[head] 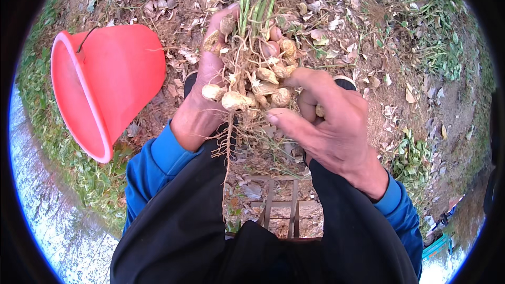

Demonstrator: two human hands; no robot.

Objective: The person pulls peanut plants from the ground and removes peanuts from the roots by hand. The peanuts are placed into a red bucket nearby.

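My left hand (211,67) grips a peanut plant from behind, its fingertips showing around the base of the green stems (258,2). Tan peanut pods (272,77) hang in a cluster among fine roots, and a long taproot (229,142) trails down between my knees. At the right side of the cluster is my right hand (335,114), with thumb and forefinger apart at the pods and a peanut pod (319,110) held in its curled fingers.
A red plastic bucket (122,71) with a wire handle lies tipped on its side at the left. Dry leaves (315,35) and soil cover the ground. Below, between my legs, shows a slatted frame (294,205). Green plants (442,47) lie at the right.
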